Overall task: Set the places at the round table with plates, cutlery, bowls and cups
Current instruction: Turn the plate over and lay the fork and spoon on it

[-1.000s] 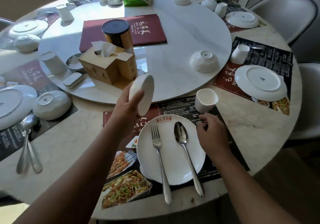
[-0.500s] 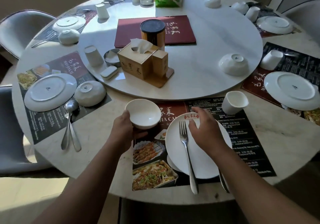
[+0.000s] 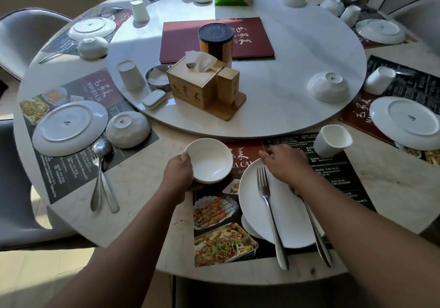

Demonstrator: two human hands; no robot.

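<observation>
My left hand (image 3: 177, 174) grips the near left rim of a white bowl (image 3: 209, 162), which is upright at the far left corner of the dark placemat (image 3: 345, 183). My right hand (image 3: 283, 164) lies with fingers spread over the far rim of the white plate (image 3: 285, 224). A fork (image 3: 269, 207) lies on the plate. The spoon (image 3: 316, 236) beside it is partly hidden under my right wrist. A white cup (image 3: 333, 139) stands upright at the mat's far right.
The big turntable (image 3: 285, 93) carries a tissue box (image 3: 197, 86), a red menu (image 3: 185, 40) and an upturned bowl (image 3: 328, 89). At the left place are an upturned plate (image 3: 69, 126), an upturned bowl (image 3: 127, 129) and cutlery (image 3: 100, 176). Another plate (image 3: 407, 121) lies right.
The bowl went from on edge in my left hand to upright and low over the mat's corner. My right hand moved from near the cup onto the plate's far rim, covering the spoon.
</observation>
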